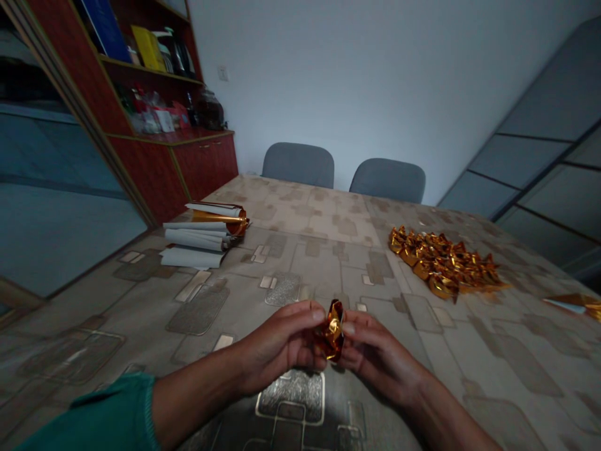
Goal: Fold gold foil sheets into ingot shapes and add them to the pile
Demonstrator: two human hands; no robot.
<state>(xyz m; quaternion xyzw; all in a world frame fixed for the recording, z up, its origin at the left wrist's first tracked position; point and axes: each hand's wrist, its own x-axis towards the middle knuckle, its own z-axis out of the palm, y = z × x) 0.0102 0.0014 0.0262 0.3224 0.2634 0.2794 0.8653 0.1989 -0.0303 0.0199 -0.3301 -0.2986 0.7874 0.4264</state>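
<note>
The person holds a small crumpled gold foil packet (332,331) between both hands, in the air above the near edge of the table. The left hand (277,344) is closed and pinches the packet from one side with its fingertips, and the right hand (380,357) is also closed and pinches it from the other side. So both hands grip the same packet, and it stands between them. A green sleeve (89,416) covers the left arm up to a little before the wrist.

The table (300,213) has a beige and grey patterned cover. Toward its right edge lies a big heap of small gold foil packets (441,263), and they touch each other. Further right, at the border of the view, a piece of gold foil (570,305) lies on the table, partly cut off by the frame. Near the left edge of the table there is a stack of white paper sheets (192,257), some of them curled, and beside them, partly on them, a roll of gold foil (218,219).

Behind the far edge of the table stand two grey chairs (298,164). At the left side is a red-brown cabinet (159,169) with shelves full of various objects.
</note>
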